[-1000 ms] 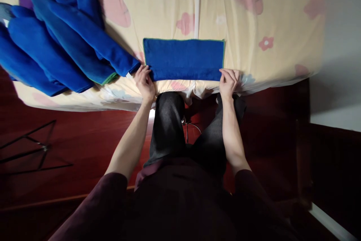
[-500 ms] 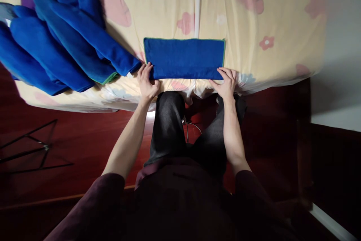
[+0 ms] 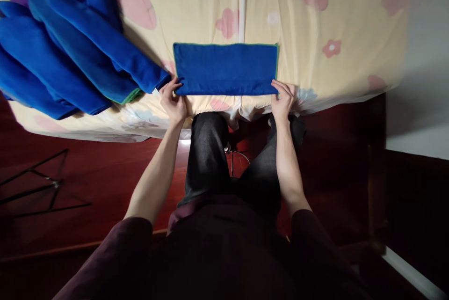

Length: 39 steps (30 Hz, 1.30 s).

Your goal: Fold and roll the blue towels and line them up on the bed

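Note:
A blue cloth with a green edge [image 3: 226, 69] lies folded into a long strip on the yellow flowered sheet [image 3: 315, 24], near the bed's front edge. My left hand [image 3: 172, 99] pinches its near left corner. At the near right corner my right hand [image 3: 283, 98] is closed on the cloth, fingers curled over the edge.
A heap of several blue cloths [image 3: 66, 52] lies on the bed to the left, its nearest end almost touching the folded strip. My dark trouser legs [image 3: 206, 150] stand against the bed edge. Dark red floor [image 3: 87, 173] lies below, with a thin black metal frame [image 3: 38, 187] at left.
Both hands have gone from lying on the near edge to gripping the strip's near corners. The view has shifted slightly; the cloth keeps its place.

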### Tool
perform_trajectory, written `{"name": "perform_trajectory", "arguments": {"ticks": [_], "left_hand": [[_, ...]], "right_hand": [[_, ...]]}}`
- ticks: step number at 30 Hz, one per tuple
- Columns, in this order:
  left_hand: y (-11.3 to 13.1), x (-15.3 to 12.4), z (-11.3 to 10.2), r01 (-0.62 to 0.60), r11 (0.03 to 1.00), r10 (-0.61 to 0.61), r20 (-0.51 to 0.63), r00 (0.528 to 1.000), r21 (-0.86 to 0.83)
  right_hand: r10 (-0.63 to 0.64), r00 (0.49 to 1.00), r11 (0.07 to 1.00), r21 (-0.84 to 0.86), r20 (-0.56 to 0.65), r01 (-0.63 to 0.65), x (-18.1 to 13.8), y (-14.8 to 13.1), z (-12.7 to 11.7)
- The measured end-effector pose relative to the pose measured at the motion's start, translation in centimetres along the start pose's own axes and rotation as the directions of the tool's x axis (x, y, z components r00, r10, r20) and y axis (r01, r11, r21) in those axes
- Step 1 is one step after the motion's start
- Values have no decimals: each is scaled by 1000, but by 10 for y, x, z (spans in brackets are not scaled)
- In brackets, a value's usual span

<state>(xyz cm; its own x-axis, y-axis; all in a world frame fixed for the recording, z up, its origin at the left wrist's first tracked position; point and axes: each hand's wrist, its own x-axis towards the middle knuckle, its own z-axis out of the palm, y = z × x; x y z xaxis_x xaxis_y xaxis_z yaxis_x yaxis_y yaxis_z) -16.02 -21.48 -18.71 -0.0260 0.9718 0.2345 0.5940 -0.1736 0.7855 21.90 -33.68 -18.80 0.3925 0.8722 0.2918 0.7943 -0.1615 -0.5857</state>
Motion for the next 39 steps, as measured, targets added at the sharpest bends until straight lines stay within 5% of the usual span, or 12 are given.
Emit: {"name": "perform_trajectory", "arguments": {"ticks": [12, 24, 30, 39], "left_hand": [[3, -2, 0, 85, 996, -86, -78, 993, -5], [-2, 1, 3, 25, 999, -29, -98, 995, -38], [-11, 1, 6, 117, 986, -132, -128, 983, -119], [-7, -1, 6, 113, 993, -116, -151, 982, -32]], "right_hand": [[1, 999, 996, 86, -50, 4, 2, 6, 1], [-22, 997, 995, 93, -80, 29, 6, 7, -1], [93, 992, 982, 172, -86, -77, 4, 25, 12], [101, 992, 980, 181, -74, -87, 4, 26, 20]]}}
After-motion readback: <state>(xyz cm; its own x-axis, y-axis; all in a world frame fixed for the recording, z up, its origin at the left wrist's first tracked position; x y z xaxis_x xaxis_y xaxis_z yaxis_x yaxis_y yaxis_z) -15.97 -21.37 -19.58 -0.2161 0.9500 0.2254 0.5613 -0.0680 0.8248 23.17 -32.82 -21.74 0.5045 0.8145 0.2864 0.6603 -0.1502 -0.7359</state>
